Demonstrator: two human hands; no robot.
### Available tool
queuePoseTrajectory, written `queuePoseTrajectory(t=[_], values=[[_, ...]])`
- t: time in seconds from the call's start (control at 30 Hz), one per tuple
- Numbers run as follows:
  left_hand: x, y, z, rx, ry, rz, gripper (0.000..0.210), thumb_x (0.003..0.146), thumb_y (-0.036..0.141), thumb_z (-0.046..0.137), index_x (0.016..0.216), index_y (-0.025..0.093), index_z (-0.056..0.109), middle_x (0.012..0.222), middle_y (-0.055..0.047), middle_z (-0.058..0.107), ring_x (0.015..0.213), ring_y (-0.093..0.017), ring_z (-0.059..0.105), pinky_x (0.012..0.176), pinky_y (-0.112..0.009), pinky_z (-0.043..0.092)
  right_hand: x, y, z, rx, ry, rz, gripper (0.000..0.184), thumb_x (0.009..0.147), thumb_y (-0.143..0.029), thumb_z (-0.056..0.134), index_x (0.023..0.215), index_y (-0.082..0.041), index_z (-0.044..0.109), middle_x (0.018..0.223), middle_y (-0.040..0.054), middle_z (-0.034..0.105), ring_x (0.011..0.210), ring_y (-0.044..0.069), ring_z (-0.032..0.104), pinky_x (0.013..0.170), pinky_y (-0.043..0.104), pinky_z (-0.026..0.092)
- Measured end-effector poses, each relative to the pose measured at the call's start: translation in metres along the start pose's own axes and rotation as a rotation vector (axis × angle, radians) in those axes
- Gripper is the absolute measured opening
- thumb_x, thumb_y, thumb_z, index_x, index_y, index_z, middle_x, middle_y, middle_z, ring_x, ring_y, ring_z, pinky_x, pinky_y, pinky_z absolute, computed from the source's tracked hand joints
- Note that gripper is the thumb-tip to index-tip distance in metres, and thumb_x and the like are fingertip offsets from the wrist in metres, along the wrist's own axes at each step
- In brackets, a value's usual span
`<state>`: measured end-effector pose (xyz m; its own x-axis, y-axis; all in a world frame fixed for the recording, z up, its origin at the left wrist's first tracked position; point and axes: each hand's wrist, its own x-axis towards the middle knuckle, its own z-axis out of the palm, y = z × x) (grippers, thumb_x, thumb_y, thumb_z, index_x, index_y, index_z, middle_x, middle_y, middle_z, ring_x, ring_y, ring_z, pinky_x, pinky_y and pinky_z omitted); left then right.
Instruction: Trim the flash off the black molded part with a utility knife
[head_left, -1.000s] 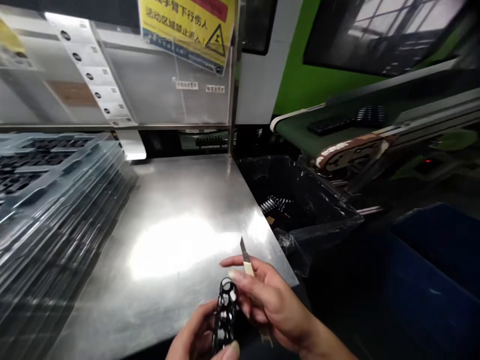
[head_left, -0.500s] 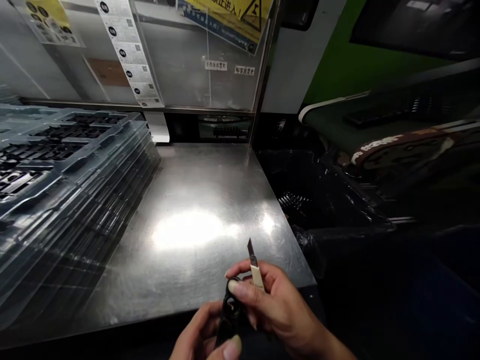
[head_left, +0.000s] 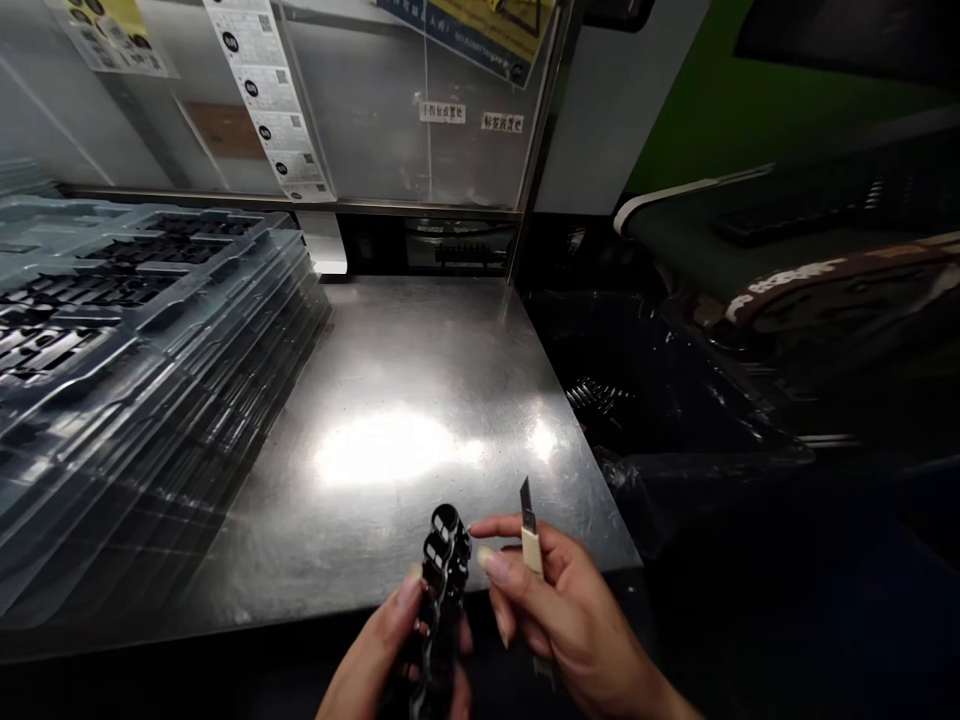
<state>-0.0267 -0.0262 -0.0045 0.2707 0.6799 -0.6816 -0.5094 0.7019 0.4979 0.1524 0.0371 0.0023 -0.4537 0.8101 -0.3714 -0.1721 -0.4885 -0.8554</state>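
My left hand (head_left: 379, 640) is closed around a glossy black molded plastic part (head_left: 444, 580), long and narrow with rounded lobes at its upper end. It tilts upward over the near edge of the metal table (head_left: 420, 350). Just right of it, my right hand (head_left: 570, 600) holds a utility knife (head_left: 531, 545) with a pale handle, its blade pointing up. The knife lies between the fingers and palm. The right thumb and index finger are apart, close to the black part; the index fingertip is at its side, and whether it touches I cannot tell.
Stacked clear plastic trays (head_left: 187, 330) filled with black parts stand on the left. To the right of the table is a bin lined with black plastic (head_left: 675, 400), with black pieces inside. A conveyor belt (head_left: 810, 200) lies beyond it. A clear panel (head_left: 375, 130) rises behind the table.
My left hand has raised and turned the black part, showing its glossy lobed side. My right thumb has come off it, and the right hand with the knife has shifted slightly right.
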Motion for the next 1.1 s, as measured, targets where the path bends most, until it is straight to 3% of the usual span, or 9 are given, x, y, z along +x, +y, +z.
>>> queuePoseTrajectory(t=[0.13, 0.2, 0.27, 0.37, 0.47, 0.53, 0.73, 0.93, 1.1], values=[[-0.006, 0.007, 0.005, -0.227, -0.030, 0.018, 0.063, 0.101, 0.058, 0.052, 0.104, 0.002, 0.081, 0.084, -0.023, 0.082, 0.069, -0.028, 0.079, 0.070, -0.032, 0.062, -0.005, 0.000, 0.007, -0.073, 0.056, -0.015, 0.050, 0.085, -0.062, 0.080, 0.103, -0.016, 0.070, 0.066, 0.0005, 0.062, 0.052, 0.010, 0.047, 0.045, 0.023, 0.028], [-0.010, 0.013, 0.011, -0.379, -0.010, 0.060, 0.053, 0.103, 0.049, 0.054, 0.115, 0.004, 0.079, 0.103, -0.024, 0.083, 0.091, -0.034, 0.081, 0.091, -0.043, 0.062, -0.005, 0.004, 0.007, -0.125, 0.112, -0.014, 0.050, 0.083, -0.065, 0.081, 0.091, -0.017, 0.068, 0.065, -0.0001, 0.059, 0.054, 0.012, 0.047, 0.046, 0.025, 0.029], [-0.014, 0.018, 0.016, -0.488, -0.035, 0.065, 0.050, 0.103, 0.046, 0.055, 0.120, 0.005, 0.078, 0.108, -0.022, 0.082, 0.102, -0.037, 0.079, 0.098, -0.051, 0.060, -0.005, 0.008, 0.007, -0.175, 0.127, -0.007, 0.049, 0.084, -0.065, 0.079, 0.085, -0.018, 0.064, 0.062, -0.0021, 0.054, 0.055, 0.011, 0.045, 0.048, 0.025, 0.029], [-0.017, 0.022, 0.021, -0.498, 0.050, 0.075, 0.049, 0.101, 0.048, 0.057, 0.111, 0.006, 0.079, 0.097, -0.019, 0.083, 0.099, -0.036, 0.080, 0.092, -0.048, 0.063, -0.005, 0.012, 0.007, -0.194, 0.068, 0.001, 0.047, 0.088, -0.063, 0.077, 0.083, -0.018, 0.062, 0.065, -0.0027, 0.054, 0.056, 0.009, 0.043, 0.051, 0.024, 0.031], [-0.016, 0.021, 0.022, -0.375, 0.259, 0.164, 0.033, 0.095, 0.043, 0.070, 0.101, 0.012, 0.078, 0.087, -0.012, 0.083, 0.075, -0.027, 0.079, 0.067, -0.035, 0.065, -0.006, 0.012, 0.009, -0.156, 0.009, 0.037, 0.048, 0.088, -0.064, 0.076, 0.085, -0.018, 0.061, 0.063, -0.0034, 0.055, 0.050, 0.007, 0.039, 0.048, 0.024, 0.027], [-0.014, 0.018, 0.021, -0.273, 0.304, 0.198, 0.027, 0.089, 0.040, 0.079, 0.096, 0.014, 0.076, 0.081, -0.009, 0.081, 0.064, -0.021, 0.075, 0.058, -0.028, 0.061, -0.007, 0.011, 0.012, -0.104, -0.016, 0.064, 0.047, 0.089, -0.064, 0.075, 0.088, -0.018, 0.061, 0.062, -0.0038, 0.056, 0.048, 0.007, 0.037, 0.045, 0.023, 0.025], [-0.009, 0.011, 0.012, -0.327, 0.179, 0.102, 0.033, 0.094, 0.041, 0.073, 0.081, 0.011, 0.075, 0.062, -0.008, 0.073, 0.055, -0.017, 0.070, 0.055, -0.026, 0.060, -0.008, 0.012, 0.018, -0.005, -0.095, 0.044, 0.043, 0.096, -0.059, 0.069, 0.086, -0.017, 0.060, 0.063, -0.0021, 0.060, 0.045, 0.005, 0.036, 0.043, 0.021, 0.023], [-0.008, 0.009, 0.017, -0.477, -0.004, 0.056, 0.032, 0.101, 0.035, 0.064, 0.102, 0.007, 0.078, 0.074, -0.011, 0.079, 0.055, -0.013, 0.070, 0.055, -0.020, 0.057, -0.005, 0.012, 0.023, 0.048, -0.144, 0.010, 0.042, 0.098, -0.056, 0.067, 0.086, -0.017, 0.060, 0.061, -0.0025, 0.059, 0.046, 0.005, 0.039, 0.043, 0.019, 0.026], [-0.008, 0.009, 0.016, -0.518, -0.057, 0.041, 0.031, 0.105, 0.031, 0.058, 0.110, 0.007, 0.078, 0.078, -0.013, 0.082, 0.057, -0.015, 0.074, 0.055, -0.022, 0.058, -0.004, 0.009, 0.024, 0.034, -0.153, 0.012, 0.044, 0.099, -0.058, 0.065, 0.085, -0.017, 0.060, 0.060, -0.0024, 0.057, 0.046, 0.006, 0.041, 0.043, 0.019, 0.026]])
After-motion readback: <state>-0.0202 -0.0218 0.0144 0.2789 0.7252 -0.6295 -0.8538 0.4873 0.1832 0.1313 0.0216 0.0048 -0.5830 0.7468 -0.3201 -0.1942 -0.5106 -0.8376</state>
